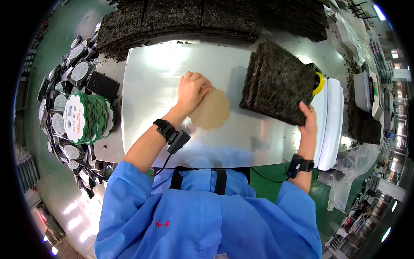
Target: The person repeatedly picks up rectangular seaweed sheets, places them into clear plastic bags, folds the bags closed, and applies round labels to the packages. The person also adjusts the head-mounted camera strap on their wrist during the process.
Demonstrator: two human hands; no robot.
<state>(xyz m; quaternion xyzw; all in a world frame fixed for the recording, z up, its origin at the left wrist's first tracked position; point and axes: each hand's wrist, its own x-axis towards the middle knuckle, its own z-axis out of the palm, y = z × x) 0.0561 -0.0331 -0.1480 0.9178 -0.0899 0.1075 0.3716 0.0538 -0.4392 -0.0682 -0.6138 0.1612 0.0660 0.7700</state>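
Observation:
My left hand has its fingers curled in a pinch at the upper left edge of a brown scalloped card. The card lies on a shiny metal sheet in the middle of the table. To the right, my right hand grips the lower right corner of a thick, dark stack of dried seaweed sheets. The stack is tilted, and its layers fan out on the left side. My right thumb shows on top, while the other fingers are mostly hidden.
Long piles of seaweed sheets line the far side. At left are a pile of green-and-white scalloped cards, a black phone and many black packages. Beyond the seaweed stack sit a yellow tape roll and white rolled sheeting.

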